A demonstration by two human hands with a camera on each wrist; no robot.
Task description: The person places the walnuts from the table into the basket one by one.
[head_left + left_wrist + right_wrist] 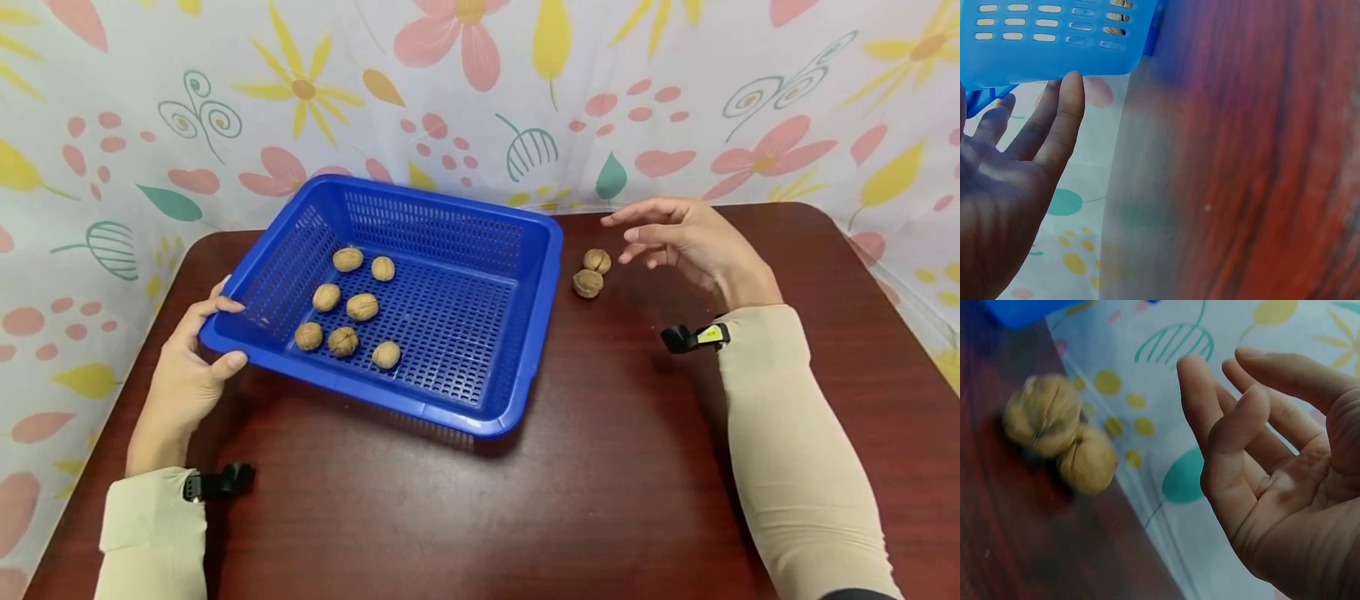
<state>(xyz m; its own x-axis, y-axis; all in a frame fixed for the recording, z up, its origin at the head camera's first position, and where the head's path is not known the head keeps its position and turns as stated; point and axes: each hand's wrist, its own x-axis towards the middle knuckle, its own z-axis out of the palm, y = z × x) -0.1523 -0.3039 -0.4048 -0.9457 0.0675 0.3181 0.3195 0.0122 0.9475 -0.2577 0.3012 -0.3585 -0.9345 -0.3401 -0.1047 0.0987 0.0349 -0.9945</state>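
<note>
A blue plastic basket (pixel 540 333) with slotted walls stands on the table, its left end seemingly raised. Several walnuts (pixel 362 307) lie inside, toward its left half. My left hand (pixel 176 379) grips the basket's left corner, thumb and forefinger at the rim; other fingers (pixel 1063 119) reach under it in the left wrist view. To the right of the basket, two walnuts (pixel 588 283) touch each other on the tabletop. Just right of them hovers my right hand (pixel 693 242), its fingers loosely bent and holding nothing. In the right wrist view those walnuts (pixel 1088 459) are blurred, apart from the hand.
The dark reddish-brown table (pixel 600 483) has rounded back corners. A white curtain (pixel 480 108) printed with flowers and leaves hangs right behind its back edge and along the sides. Each wrist carries a small black camera (pixel 678 338) on a strap.
</note>
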